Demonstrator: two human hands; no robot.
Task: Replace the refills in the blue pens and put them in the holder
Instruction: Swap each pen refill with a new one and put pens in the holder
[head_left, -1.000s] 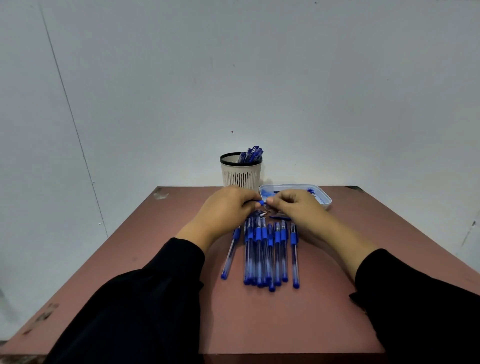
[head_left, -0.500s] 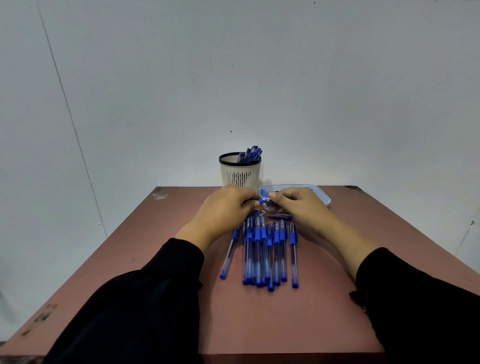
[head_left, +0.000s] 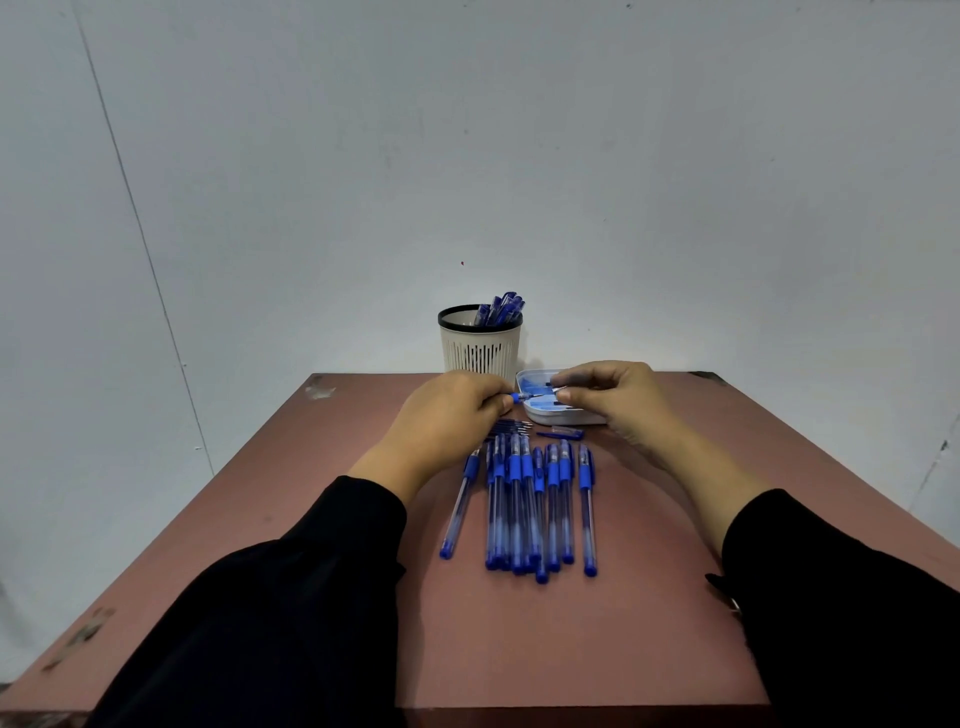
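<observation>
Right hand (head_left: 613, 400) withdrew—pinched part (refill?) indistinct.

Blue pens (head_left: 530, 506) are lying side by side mid-table, tips pointing to 12 o'clock. One pen (head_left: 524, 398) is being held just above them. At 12, the slotted white holder (head_left: 480, 349) is standing upright, already holding several pens.
</observation>
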